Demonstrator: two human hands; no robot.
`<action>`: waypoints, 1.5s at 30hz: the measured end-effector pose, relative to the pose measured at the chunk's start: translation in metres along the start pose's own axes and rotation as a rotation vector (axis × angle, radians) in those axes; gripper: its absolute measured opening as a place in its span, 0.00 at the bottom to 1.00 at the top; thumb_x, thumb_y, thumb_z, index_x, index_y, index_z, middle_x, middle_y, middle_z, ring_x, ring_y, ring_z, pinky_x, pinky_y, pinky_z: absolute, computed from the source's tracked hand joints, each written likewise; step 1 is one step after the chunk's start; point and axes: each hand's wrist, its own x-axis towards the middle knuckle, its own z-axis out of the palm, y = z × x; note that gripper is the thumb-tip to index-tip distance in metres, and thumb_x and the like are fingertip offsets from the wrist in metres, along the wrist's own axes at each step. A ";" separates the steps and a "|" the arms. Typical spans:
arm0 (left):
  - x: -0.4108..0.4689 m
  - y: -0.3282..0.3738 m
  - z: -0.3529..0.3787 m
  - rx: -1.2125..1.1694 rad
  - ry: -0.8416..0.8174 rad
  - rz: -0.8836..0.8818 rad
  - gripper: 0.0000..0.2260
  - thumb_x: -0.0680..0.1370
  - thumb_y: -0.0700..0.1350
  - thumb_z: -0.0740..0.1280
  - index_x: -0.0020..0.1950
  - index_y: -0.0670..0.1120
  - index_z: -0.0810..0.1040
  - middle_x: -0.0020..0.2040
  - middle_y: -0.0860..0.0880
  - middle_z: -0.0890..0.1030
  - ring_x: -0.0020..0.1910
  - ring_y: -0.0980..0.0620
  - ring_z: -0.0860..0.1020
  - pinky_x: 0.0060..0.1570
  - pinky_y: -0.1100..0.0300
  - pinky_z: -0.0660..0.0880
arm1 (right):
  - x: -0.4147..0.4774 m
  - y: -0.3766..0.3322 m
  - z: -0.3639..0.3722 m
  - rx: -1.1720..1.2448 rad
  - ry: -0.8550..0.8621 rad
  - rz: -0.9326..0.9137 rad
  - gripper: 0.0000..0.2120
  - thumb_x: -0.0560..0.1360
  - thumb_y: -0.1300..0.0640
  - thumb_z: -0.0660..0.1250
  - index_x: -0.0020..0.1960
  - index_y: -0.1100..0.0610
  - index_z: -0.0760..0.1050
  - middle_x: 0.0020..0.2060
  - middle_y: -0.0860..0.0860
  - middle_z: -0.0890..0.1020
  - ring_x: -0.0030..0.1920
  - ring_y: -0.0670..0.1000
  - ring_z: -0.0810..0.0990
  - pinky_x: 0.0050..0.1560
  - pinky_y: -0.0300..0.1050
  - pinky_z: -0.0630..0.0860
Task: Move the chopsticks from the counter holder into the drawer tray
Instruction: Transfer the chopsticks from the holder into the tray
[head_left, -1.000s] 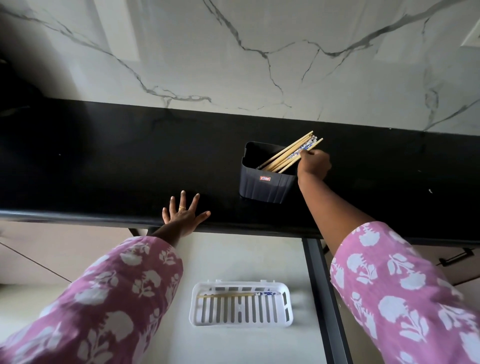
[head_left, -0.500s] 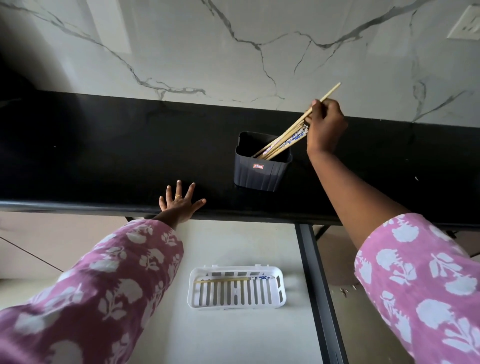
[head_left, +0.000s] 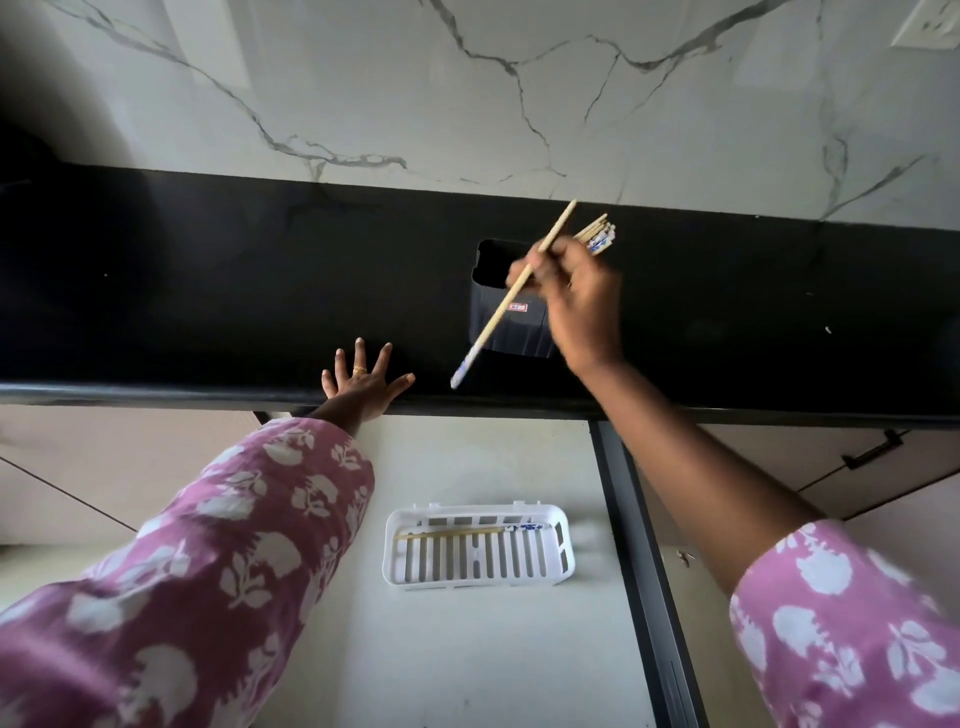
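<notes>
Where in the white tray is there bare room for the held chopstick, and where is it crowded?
In the tray, the slotted floor is bare from the chopstick along its far wall to the near rim. The drawer floor around the tray is bare. Crowded: the holder, behind the right hand.

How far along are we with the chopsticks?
Done: at least one chopstick lies in the white tray in the open drawer. In hand: the right hand grips a single chopstick, lifted clear of the holder; the left hand rests flat on the counter. Left: a bundle showing behind the right hand, apparently in the holder.
</notes>
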 end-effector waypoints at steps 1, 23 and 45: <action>0.000 0.000 0.000 0.005 -0.002 0.002 0.31 0.76 0.68 0.52 0.75 0.63 0.44 0.77 0.53 0.38 0.76 0.44 0.37 0.72 0.43 0.40 | -0.018 0.008 0.004 -0.035 -0.082 0.014 0.04 0.78 0.63 0.62 0.45 0.59 0.74 0.37 0.55 0.82 0.36 0.44 0.83 0.43 0.45 0.82; 0.010 -0.005 0.011 0.006 0.001 0.016 0.32 0.75 0.69 0.52 0.75 0.63 0.42 0.77 0.53 0.36 0.75 0.44 0.35 0.71 0.43 0.39 | -0.230 0.133 0.084 -0.993 -1.182 0.166 0.13 0.72 0.74 0.56 0.48 0.65 0.76 0.50 0.62 0.81 0.55 0.62 0.79 0.49 0.51 0.75; 0.009 -0.010 0.010 0.016 -0.006 -0.023 0.31 0.76 0.68 0.52 0.75 0.63 0.43 0.77 0.53 0.37 0.76 0.45 0.36 0.72 0.44 0.39 | -0.207 0.131 0.074 -0.991 -0.844 -0.048 0.05 0.57 0.65 0.69 0.29 0.57 0.78 0.23 0.51 0.79 0.25 0.51 0.79 0.24 0.35 0.72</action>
